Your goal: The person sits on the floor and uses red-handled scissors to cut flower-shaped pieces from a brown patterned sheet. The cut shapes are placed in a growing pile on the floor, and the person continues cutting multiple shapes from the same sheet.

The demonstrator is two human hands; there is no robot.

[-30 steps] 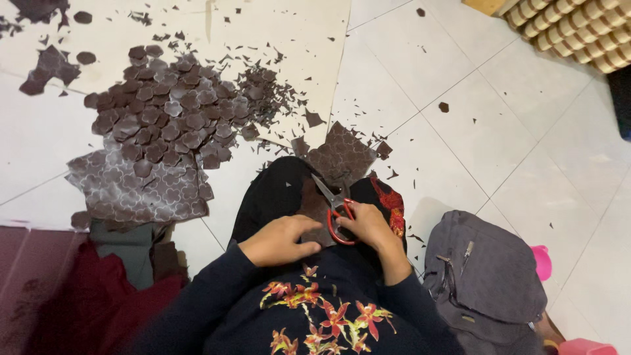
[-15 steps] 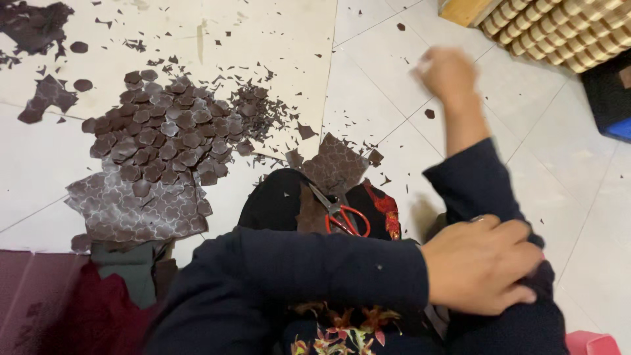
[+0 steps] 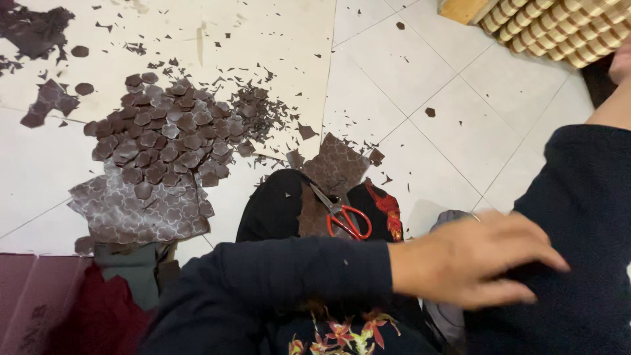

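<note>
The left hand (image 3: 470,260) reaches across the body, open and flat, with the fingers (image 3: 526,246) spread, and it lies on the dark sleeve (image 3: 578,217) of the right arm. It holds nothing. The right hand (image 3: 621,62) is only a small part at the right edge of the view, so I cannot tell if it is open or closed.

Just left of the left hand, the scissors (image 3: 342,213) with red handles lie on the lap, on a brown patterned sheet (image 3: 332,174). No hand touches them. Further left of the hand, on the floor (image 3: 420,85), there is a pile (image 3: 164,138) of small brown cut pieces, and below it a bigger patterned sheet (image 3: 138,210). Small scraps (image 3: 259,108) are scattered between the pile and the lap. Above the left hand, near the right hand, a wooden rack (image 3: 559,26) stands on the floor.
</note>
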